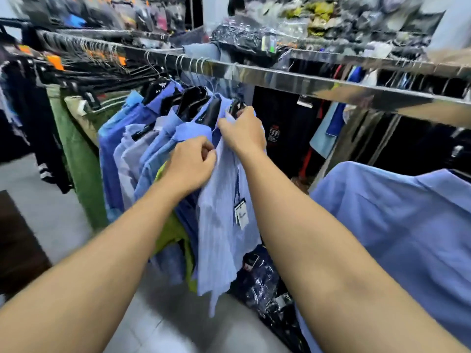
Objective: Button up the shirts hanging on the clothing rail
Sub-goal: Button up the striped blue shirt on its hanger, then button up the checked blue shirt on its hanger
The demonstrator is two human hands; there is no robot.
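In a crowded clothing shop, we are working at the rail's (pixel 280 75) middle: our left hand (pixel 191 166) is pinching the pale blue shirt's (pixel 221 225) placket, our right hand (pixel 244 133) is gripping its collar just above, the front hanging straight down.

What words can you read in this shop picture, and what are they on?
"ARIS...": white letters on a black hanger; the rest is cut off.
Paper tag hanging on the light blue shirt: print too blurred to read.
Red label on the dark clothing behind: too small and blurred.
Orange tags on the far hangers: nothing readable.
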